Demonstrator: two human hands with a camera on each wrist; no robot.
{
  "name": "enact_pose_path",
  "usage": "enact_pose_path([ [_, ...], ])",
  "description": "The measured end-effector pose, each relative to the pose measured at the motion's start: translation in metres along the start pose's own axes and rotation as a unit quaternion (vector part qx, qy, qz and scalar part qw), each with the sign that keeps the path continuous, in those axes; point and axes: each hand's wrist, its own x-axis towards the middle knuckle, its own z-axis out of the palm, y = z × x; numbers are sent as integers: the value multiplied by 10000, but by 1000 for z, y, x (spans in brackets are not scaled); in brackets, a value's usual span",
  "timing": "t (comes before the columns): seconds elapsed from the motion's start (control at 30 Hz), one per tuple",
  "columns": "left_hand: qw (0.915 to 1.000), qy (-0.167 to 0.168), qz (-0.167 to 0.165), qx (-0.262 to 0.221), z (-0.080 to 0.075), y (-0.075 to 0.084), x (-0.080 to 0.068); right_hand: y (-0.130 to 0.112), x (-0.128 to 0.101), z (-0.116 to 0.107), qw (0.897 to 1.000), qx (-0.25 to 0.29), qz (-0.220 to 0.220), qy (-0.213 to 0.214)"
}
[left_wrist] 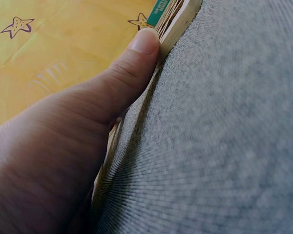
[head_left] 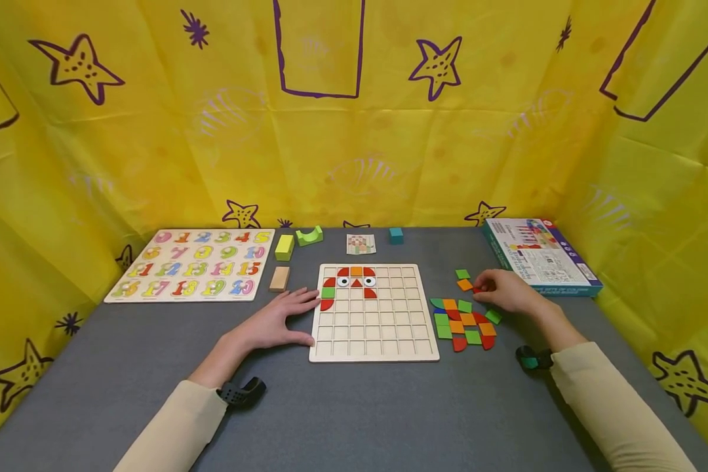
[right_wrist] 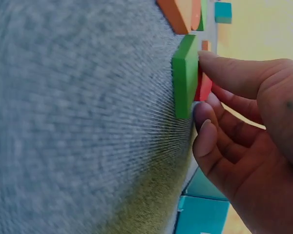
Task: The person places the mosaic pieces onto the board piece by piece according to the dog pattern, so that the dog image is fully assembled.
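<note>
A light wooden grid board (head_left: pixel 374 328) lies flat in the middle of the table, with red, orange and green tiles and two eye tiles in its upper left cells. My left hand (head_left: pixel 278 321) is spread against the board's left edge, fingertips and thumb touching it; in the left wrist view the thumb (left_wrist: pixel 132 63) lies along that edge. Right of the board, my right hand (head_left: pixel 507 292) holds a red tile (right_wrist: pixel 203 87) between thumb and fingers, partly hidden by them. A green tile (right_wrist: pixel 185 75) is close beside those fingers. Loose coloured tiles (head_left: pixel 469 319) lie below this hand.
Left stands a number puzzle board (head_left: pixel 200 267). Behind the grid board are a yellow block (head_left: pixel 284 248), a green arch block (head_left: pixel 310 236), a small picture card (head_left: pixel 361 244) and a teal cube (head_left: pixel 396 236). A wooden block (head_left: pixel 280 279) sits left; a flat box (head_left: pixel 539 255) lies back right.
</note>
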Motion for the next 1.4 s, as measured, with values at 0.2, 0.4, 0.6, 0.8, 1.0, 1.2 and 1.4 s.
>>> enact_pose_path([
  [0.2,10000,14,-20,21,0,-1,-1,-4,-4,-4,9998,158,-153,-27],
  [0.4,10000,12,-59,-11,-2,0,-2,-14,-5,-6,9960,843,-57,-305],
  [0.6,10000,10,-75,-5,-2,0,-2,-30,2,1,9884,1438,-64,-495],
  [0.8,10000,-2,-73,36,-2,1,-1,-50,11,12,9869,1493,-381,-489],
  [1.0,9999,-23,-32,102,-2,0,0,-72,25,32,9821,1680,-580,-623],
  [1.2,9999,-2,-42,99,-1,0,-1,-101,39,52,9811,1527,-911,-760],
  [1.4,10000,-15,-45,54,-1,1,0,-126,52,68,9803,1330,-1166,-876],
])
